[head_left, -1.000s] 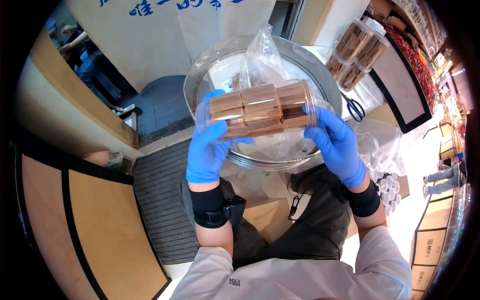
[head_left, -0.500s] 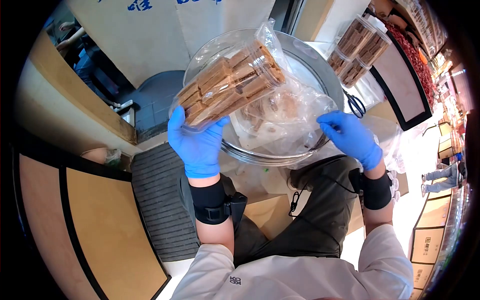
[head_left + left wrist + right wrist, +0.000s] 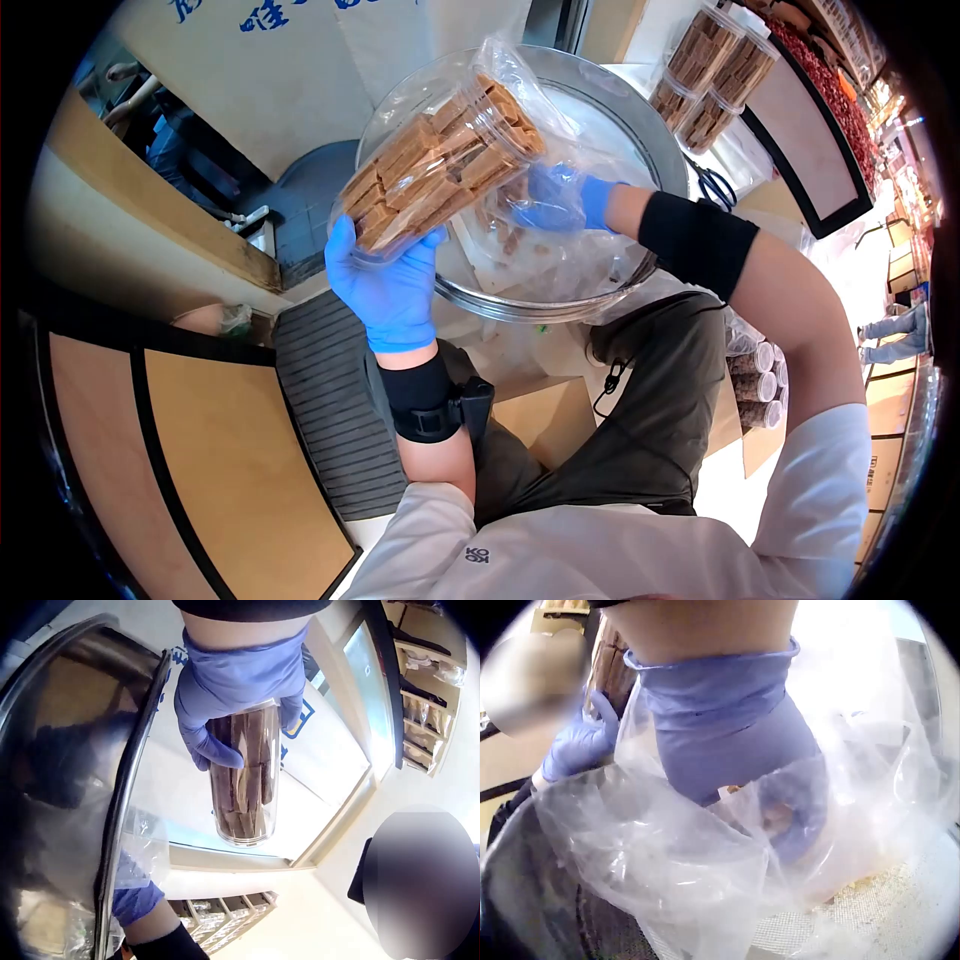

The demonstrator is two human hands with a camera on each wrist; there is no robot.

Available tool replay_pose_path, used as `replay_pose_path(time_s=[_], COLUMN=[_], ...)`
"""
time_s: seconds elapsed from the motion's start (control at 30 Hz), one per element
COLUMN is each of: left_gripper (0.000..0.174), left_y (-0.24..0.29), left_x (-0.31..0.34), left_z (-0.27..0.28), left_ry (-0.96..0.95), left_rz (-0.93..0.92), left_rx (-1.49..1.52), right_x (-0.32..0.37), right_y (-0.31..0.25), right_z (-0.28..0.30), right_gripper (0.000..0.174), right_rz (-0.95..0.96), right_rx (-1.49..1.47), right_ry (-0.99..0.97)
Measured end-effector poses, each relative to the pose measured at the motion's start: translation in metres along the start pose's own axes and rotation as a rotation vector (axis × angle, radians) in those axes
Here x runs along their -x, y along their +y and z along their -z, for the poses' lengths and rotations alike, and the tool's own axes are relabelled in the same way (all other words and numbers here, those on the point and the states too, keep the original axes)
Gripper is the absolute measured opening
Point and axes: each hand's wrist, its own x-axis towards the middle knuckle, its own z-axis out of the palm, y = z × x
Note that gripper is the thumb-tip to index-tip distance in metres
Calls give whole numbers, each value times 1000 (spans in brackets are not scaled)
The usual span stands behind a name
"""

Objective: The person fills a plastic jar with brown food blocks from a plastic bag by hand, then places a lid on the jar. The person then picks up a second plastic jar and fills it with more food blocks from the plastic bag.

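Observation:
In the head view my left hand (image 3: 385, 290), in a blue glove, grips a clear plastic jar (image 3: 430, 165) by its bottom end. Stacked brown slabs fill the jar, and its mouth tilts up to the right. The left wrist view also has the jar (image 3: 246, 780) between thumb and fingers. My gloved right hand (image 3: 560, 197) is inside a clear plastic bag (image 3: 590, 255), over a round metal-rimmed sieve (image 3: 655, 120). Through the film in the right wrist view, the right hand (image 3: 742, 757) curls near a small brownish patch; I cannot tell whether it holds a piece.
Several filled jars (image 3: 705, 75) stand at the back right, with dark-handled scissors (image 3: 712, 185) just in front. More small jars (image 3: 755, 385) sit low at the right beside my knee. An open cardboard box (image 3: 540, 420) lies between my legs.
My right hand lets go of the jar's mouth end, then moves left into the plastic bag. The left hand tilts the jar from level to slanted and shifts it left.

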Motion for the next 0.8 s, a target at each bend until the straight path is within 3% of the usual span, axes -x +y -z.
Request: replay_pose_path(time_s=[0.13, 0.2, 0.33, 0.43, 0.53, 0.57, 0.6, 0.7, 0.8], left_gripper=[52, 52, 52, 52, 56, 59, 59, 59, 59], left_y=[-2, -2, -2, -1, 0, -1, -1, -2, -4], left_x=[-3, -2, -1, -1, -1, -2, -2, -2, -2], left_z=[-1, 0, 2, 1, 5, 7, 7, 7, 4], left_ry=[-29, -2, 18, 14, 15, 15, 14, 30, 34], left_rz=[32, 13, 8, 10, 11, 15, 14, 14, 6], left_rx=[31, 21, -7, -12, -18, -21, -19, -32, -95], right_x=[-21, -17, -29, -30, -48, -52, -52, -43, -46], right_y=[8, -2, 27, 46, 95, 107, 102, 90, 100], right_z=[-14, -2, -15, -16, -46, -54, -53, -51, -46], right_gripper=[48, 48, 47, 43, 41, 40, 38, 39, 39], right_rz=[-6, -57, -81, 43, 10, -11, -33, 17, 58], right_rx=[48, 106, 114, 214, 192, 316, 439, 358, 343], right_ry=[91, -98, -135, -113, 24, 93, 162, 300, 223])
